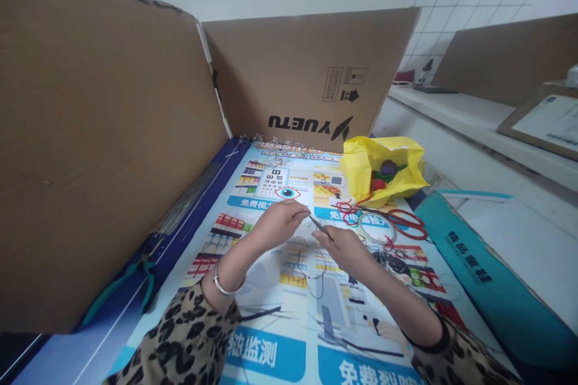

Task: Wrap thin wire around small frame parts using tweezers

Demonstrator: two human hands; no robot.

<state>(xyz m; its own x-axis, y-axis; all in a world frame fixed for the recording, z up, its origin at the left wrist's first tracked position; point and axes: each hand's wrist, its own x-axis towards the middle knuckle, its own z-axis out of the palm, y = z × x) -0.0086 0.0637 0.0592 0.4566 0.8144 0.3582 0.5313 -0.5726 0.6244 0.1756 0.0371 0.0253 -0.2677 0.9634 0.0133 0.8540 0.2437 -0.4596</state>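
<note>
My left hand (pixel 280 221) is pinched closed near the middle of the printed poster (pixel 289 349), its fingertips meeting the tip of a thin dark tool (pixel 320 225). That tool is gripped in my right hand (pixel 344 245), which is closed around it. What my left fingers pinch is too small to make out; thin wire loops (pixel 311 271) trail below the hands. I wear leopard-print sleeves and a silver bangle (pixel 224 284) on the left wrist.
A yellow plastic bag (pixel 383 162) with coloured pieces lies behind the hands. Red-handled scissors (pixel 409 224), red cord (pixel 347 209) and a clear tape roll (pixel 377 228) lie to the right. Cardboard walls (pixel 90 150) stand left and behind. Teal pliers (pixel 135 280) lie at left.
</note>
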